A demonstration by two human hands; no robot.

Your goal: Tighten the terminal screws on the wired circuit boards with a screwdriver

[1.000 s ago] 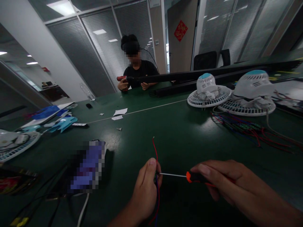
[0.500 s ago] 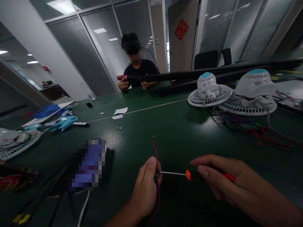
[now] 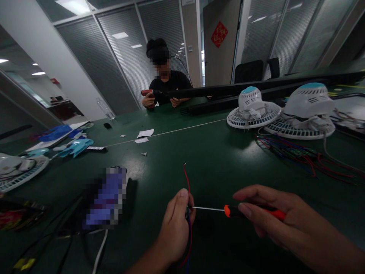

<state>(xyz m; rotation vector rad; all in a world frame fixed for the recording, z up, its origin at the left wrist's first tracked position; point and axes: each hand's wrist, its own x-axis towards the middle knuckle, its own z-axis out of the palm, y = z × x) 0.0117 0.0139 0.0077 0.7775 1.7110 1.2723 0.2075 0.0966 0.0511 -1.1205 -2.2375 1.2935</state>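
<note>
My left hand (image 3: 174, 227) is closed around a small dark part with a red wire (image 3: 187, 179) and a blue wire running from it; the red wire's bare end sticks up above my thumb. My right hand (image 3: 273, 219) grips an orange-and-black screwdriver (image 3: 236, 211) by the handle. Its thin metal shaft points left, and the tip meets the part in my left hand. Both hands hover just above the dark green table (image 3: 216, 152).
Two white fan units (image 3: 252, 108) (image 3: 306, 110) and a tangle of coloured wires (image 3: 296, 156) lie at the right. A blurred device (image 3: 107, 198) with cables lies left of my hands. Across the table another person (image 3: 165, 82) holds a red tool against a long black rail (image 3: 256, 89).
My right-hand fingers have shifted slightly on the screwdriver handle, showing more of its orange end. The left hand and the wires stay where they were.
</note>
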